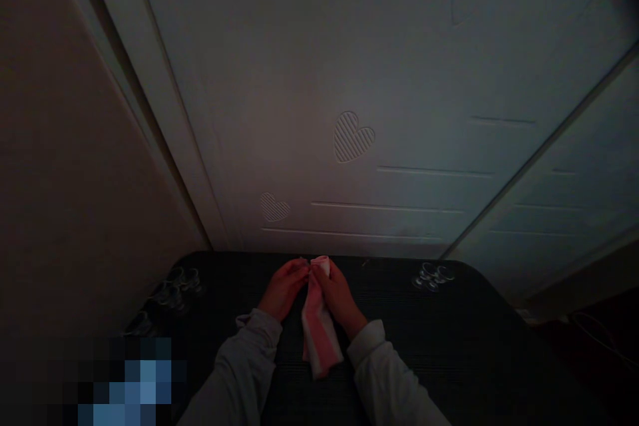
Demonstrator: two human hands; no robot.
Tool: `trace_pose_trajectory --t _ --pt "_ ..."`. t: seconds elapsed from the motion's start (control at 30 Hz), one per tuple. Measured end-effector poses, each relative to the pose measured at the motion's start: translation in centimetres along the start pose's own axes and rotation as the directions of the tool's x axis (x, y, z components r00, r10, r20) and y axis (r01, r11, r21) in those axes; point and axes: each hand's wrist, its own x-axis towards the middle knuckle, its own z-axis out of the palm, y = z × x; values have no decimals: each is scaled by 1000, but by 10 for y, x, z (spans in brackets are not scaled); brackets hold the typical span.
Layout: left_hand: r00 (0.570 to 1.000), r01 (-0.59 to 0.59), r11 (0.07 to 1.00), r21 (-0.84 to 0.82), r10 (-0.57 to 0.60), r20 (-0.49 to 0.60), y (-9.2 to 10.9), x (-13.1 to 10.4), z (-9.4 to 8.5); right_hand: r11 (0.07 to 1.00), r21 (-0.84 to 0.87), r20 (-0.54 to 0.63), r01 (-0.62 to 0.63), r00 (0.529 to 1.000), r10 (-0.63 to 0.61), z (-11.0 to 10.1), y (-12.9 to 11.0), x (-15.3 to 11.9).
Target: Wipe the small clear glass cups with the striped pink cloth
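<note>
A pink and white striped cloth [319,333] hangs from my right hand [339,293], whose fingers are closed around its upper end. The loose part drapes down toward me between my forearms. My left hand [280,293] is closed close beside the cloth, its fingertips meeting it near the far edge of the table. Something small and faintly shiny seems to be between the left fingers, but the dim light and the fingers hide what it is.
Several small clear glasses [174,289] stand at the left of the dark table [399,346]. Another cluster of clear glasses [432,276] is near the far right edge. Behind the table rises a white panel [299,80] with carved hearts. A pale cable [599,333] lies at far right.
</note>
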Motion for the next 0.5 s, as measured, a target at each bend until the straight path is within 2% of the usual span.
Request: trace_pose_trajectory --t 0.5 --pt "1000 -5 1000 -1 5 23 0 0 -1 1000 1 -8 -10 1000 10 1 -2 0"
